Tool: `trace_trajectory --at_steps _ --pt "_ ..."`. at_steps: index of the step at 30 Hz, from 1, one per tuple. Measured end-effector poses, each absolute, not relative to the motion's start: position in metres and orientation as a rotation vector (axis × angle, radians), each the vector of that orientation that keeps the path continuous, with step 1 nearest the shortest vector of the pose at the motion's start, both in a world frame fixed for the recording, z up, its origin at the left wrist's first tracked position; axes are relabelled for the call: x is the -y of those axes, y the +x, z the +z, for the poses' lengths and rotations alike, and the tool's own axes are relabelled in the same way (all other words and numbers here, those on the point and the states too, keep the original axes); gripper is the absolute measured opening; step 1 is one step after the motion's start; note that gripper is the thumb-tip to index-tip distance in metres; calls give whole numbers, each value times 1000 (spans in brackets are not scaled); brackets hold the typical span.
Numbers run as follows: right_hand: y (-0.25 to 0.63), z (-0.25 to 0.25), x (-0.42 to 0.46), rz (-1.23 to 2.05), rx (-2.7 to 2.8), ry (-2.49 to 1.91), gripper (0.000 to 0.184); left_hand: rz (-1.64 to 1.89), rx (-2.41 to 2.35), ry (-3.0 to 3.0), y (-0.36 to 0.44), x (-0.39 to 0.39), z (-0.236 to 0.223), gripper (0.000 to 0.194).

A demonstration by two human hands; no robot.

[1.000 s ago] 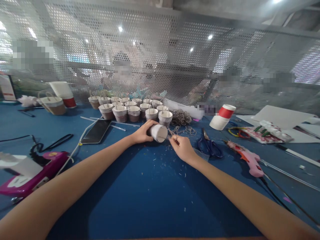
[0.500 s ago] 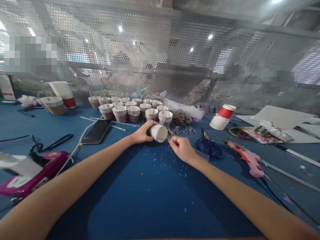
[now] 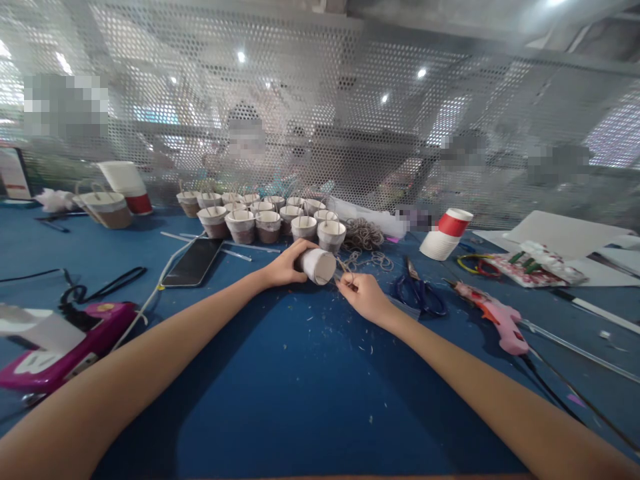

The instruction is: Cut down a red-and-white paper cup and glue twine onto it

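Observation:
A small white paper cup [image 3: 319, 266] lies tipped on its side, its round base turned partly toward me. My left hand [image 3: 289, 265] is closed around the cup from the left. Close to the base, my right hand [image 3: 364, 295] pinches a thin grey-brown string [image 3: 345, 265], which runs up toward the cup. Exactly where the string meets the cup is hidden by the fingers. Behind my hands, several small wrapped cups with string handles [image 3: 267, 227] stand in rows. A tangled heap of string [image 3: 364, 235] rests just right of them.
Blue-handled scissors [image 3: 420, 293] and a pink glue gun [image 3: 500, 317] lie to the right, near stacked red-and-white cups [image 3: 447, 235]. On the left are a black phone [image 3: 193, 263] and a magenta device [image 3: 75, 347]. Perforated metal sheeting [image 3: 300, 100] rises behind the blue table [image 3: 290, 400].
Almost nothing differs. Both hands keep their hold on the cup and string, and the view has shifted very slightly.

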State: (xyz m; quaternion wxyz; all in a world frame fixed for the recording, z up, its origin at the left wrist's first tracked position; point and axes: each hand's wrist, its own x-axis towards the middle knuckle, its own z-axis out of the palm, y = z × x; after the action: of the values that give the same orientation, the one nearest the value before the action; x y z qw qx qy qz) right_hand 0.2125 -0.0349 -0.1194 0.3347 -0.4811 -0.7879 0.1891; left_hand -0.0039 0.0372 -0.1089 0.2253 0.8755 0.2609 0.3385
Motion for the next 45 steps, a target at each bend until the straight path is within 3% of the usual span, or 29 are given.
trace_trajectory --at_steps 20,34,45 --pt "212 -113 32 578 2082 -1338 30 937 -697 2425 -4 -38 -109 60" --pt "211 -114 36 459 2113 -1343 32 916 -705 2438 -6 -38 -109 62" --pt "215 -112 43 650 1911 -1263 27 961 -754 2255 -7 -43 -114 63"
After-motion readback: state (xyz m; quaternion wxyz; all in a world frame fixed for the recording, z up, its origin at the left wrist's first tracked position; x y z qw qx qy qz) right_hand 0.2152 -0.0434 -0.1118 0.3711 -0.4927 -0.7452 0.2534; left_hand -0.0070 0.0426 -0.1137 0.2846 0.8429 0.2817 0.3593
